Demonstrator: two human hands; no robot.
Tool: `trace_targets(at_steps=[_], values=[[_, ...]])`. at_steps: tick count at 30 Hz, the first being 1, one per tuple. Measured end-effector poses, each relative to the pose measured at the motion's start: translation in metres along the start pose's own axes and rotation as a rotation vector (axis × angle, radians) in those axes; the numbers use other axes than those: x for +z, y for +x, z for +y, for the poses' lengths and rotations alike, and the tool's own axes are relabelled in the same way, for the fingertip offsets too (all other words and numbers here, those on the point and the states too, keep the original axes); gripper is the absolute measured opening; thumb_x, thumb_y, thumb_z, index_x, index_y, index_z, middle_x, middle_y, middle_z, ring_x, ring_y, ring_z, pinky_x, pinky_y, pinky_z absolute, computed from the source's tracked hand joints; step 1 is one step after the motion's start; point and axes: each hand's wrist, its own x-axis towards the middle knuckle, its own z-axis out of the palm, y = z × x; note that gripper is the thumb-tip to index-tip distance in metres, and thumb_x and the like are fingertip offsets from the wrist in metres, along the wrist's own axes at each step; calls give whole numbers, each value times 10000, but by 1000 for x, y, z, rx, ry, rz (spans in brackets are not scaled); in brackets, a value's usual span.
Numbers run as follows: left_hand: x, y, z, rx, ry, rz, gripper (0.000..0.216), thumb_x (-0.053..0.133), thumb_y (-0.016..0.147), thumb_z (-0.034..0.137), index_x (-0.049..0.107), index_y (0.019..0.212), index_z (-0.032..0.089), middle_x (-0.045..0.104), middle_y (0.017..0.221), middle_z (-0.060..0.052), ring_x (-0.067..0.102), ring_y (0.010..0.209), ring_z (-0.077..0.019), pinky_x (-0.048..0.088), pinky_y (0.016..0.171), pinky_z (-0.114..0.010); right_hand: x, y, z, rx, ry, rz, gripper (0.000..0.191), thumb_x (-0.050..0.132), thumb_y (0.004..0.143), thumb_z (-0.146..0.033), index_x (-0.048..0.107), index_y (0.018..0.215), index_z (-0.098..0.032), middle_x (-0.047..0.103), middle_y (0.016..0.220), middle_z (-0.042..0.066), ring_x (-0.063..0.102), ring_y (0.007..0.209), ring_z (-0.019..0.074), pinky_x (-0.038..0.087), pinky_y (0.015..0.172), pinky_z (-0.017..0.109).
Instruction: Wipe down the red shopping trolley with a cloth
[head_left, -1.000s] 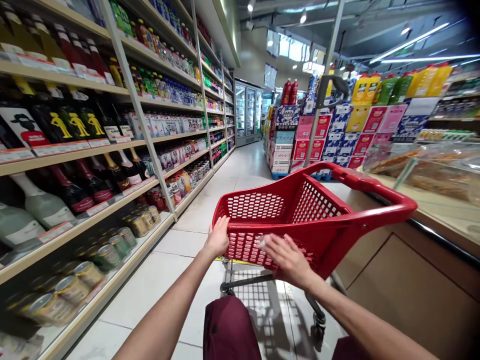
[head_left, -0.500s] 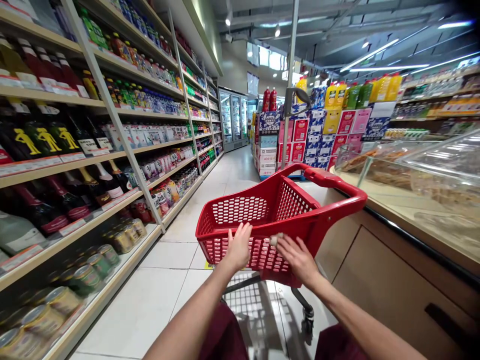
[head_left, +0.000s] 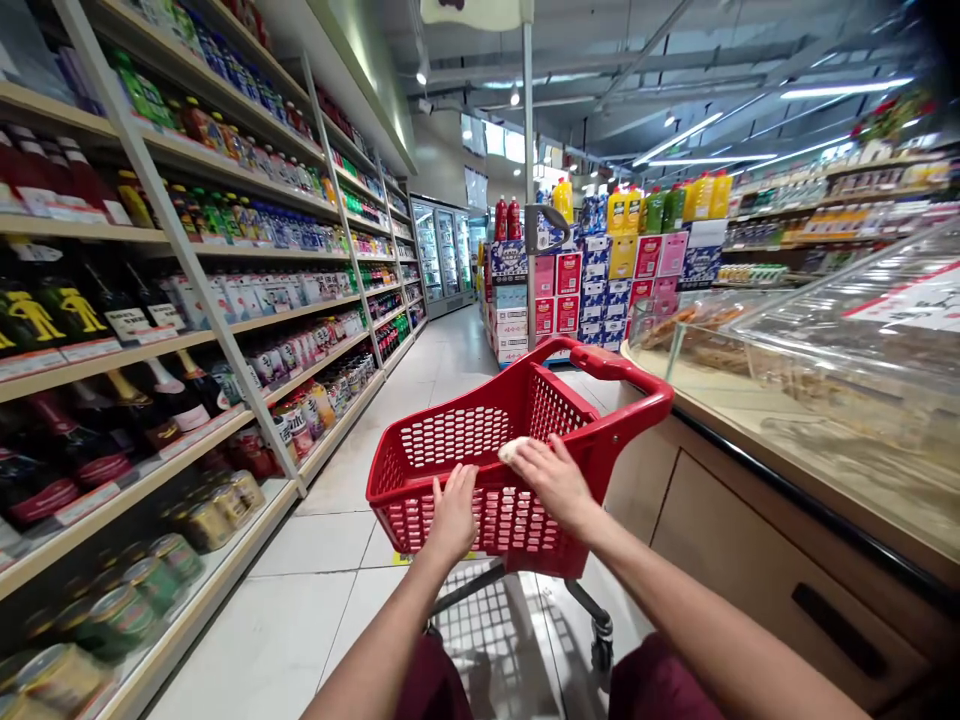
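A red plastic shopping cart (head_left: 442, 520) with perforated sides stands in front of my knees, its handle to the right. My left hand (head_left: 454, 515) is at the near side of the basket, its fingers hooked over the rim and the thumb apart. Farther right, my right hand (head_left: 553, 485) lies along the same rim, with a small crumpled white cloth (head_left: 513, 450) under its fingertips against the plastic. Part of the cloth is hidden by the fingers. Inside the basket, the visible part holds nothing.
Shelves of bottles and cans (head_left: 262, 300) run along the left. A counter (head_left: 757, 500) with clear covers stands close on the right. Ahead are stacked drink cartons (head_left: 555, 290) and glass-door fridges (head_left: 442, 250). The cart's wheel (head_left: 602, 645) rests on the tiled floor.
My right hand has moved up with the white cloth from the cart's perforated side to its rim. My left hand stays at the rim. The view has shifted slightly right.
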Motion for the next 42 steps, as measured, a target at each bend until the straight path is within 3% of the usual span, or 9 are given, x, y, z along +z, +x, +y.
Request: trace_targets(at_steps=[4, 6, 12, 14, 19, 25, 32, 38, 42], values=[[4, 1, -2, 30, -17, 43, 789, 341, 581, -31, 277, 1346, 148, 321, 1411, -70, 165, 1335, -180, 20, 1090, -477, -35, -22, 91, 226, -184, 15, 326, 362, 836, -92, 617, 1005, -203, 639, 1075, 51, 519, 1046, 202, 223, 984, 421], [6, 2, -3, 27, -38, 68, 773, 344, 585, -28, 294, 1338, 139, 336, 1402, -80, 180, 1331, -189, 27, 1089, -484, -47, -24, 111, 325, -250, 46, 331, 341, 825, -83, 616, 1002, -134, 626, 1074, 129, 514, 1036, 253, 213, 959, 473], [8, 7, -2, 10, -51, 68, 783, 354, 566, -32, 307, 1330, 133, 345, 1395, -80, 197, 1324, -196, 38, 1092, -483, -24, -10, 51, 116, -121, -57, 364, 391, 795, -71, 606, 1043, -229, 629, 1102, 21, 508, 1052, 174, 230, 974, 348], [8, 7, -2, 9, -54, 65, 790, 361, 561, -28, 307, 1331, 140, 346, 1395, -75, 200, 1323, -196, 39, 1093, -481, -28, -13, 63, 136, -91, -94, 375, 379, 784, -52, 618, 1013, -229, 634, 1091, 23, 513, 1045, 178, 221, 975, 370], [10, 7, 3, 18, -57, 65, 800, 376, 544, -14, 303, 1331, 117, 341, 1396, -82, 198, 1321, -205, 5, 1091, -483, -63, -11, 130, 433, -209, -139, 356, 352, 736, -65, 637, 934, -143, 621, 1072, 132, 520, 1002, 261, 240, 908, 478], [8, 6, 11, 0, -64, 35, 806, 365, 540, -19, 306, 1333, 118, 335, 1400, -82, 193, 1324, -202, -6, 1091, -477, -44, 5, 72, 161, 88, -294, 403, 386, 687, -48, 646, 908, -264, 661, 1014, 3, 547, 967, 146, 267, 920, 337], [11, 3, 14, 4, -68, 42, 825, 373, 537, -18, 287, 1343, 134, 322, 1409, -74, 165, 1333, -198, -4, 1089, -480, -51, -13, 123, 406, -212, -83, 429, 354, 722, -77, 596, 1049, -214, 610, 1110, 75, 485, 1075, 226, 237, 936, 434], [11, 6, 16, 5, -61, 29, 840, 381, 529, -11, 275, 1348, 140, 318, 1412, -72, 166, 1333, -198, 2, 1090, -481, -16, -18, 50, 80, -40, -85, 447, 405, 740, -107, 551, 1145, -227, 553, 1222, 48, 417, 1166, 219, 177, 1006, 408], [11, 6, 18, 6, -69, 20, 818, 384, 543, -5, 287, 1344, 129, 317, 1412, -77, 172, 1331, -199, -3, 1093, -469, -42, -17, 103, 260, -82, -99, 363, 379, 736, -93, 626, 971, -219, 651, 1033, 49, 534, 990, 188, 212, 978, 404]])
